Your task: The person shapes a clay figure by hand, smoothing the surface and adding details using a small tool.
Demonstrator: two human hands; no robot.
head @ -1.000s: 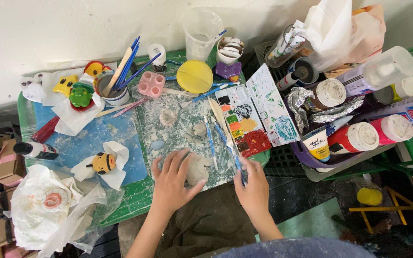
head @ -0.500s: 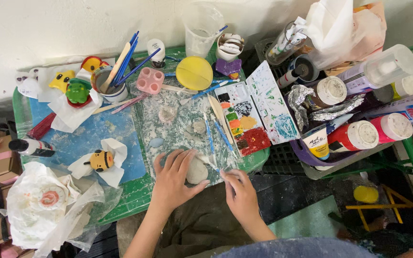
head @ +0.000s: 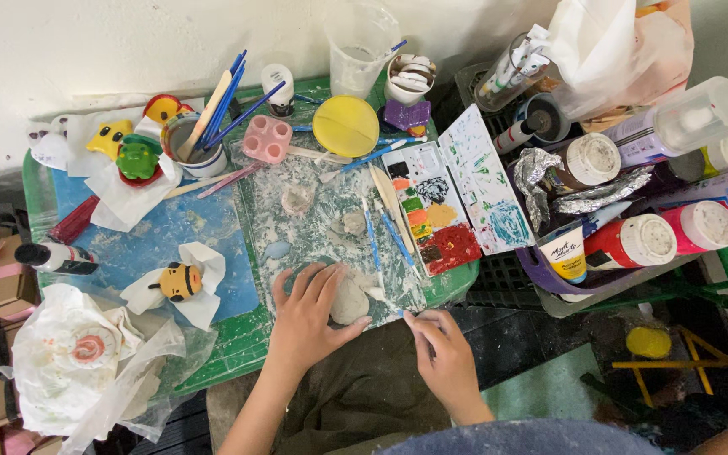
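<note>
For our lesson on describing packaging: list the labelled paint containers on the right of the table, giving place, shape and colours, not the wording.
Small paint pot: front of the purple tray, cylindrical, white and yellow label.
Red bottle: beside it, lying down, white cap.
Pink bottle: further right, lying down, white cap.

Both bare forearms reach forward from the bottom of the view. The left hand [head: 307,313] lies palm down, fingers spread and slightly curled. The right hand [head: 441,354] sits lower, its fingers pinched together at the tips, knuckles up.
</note>
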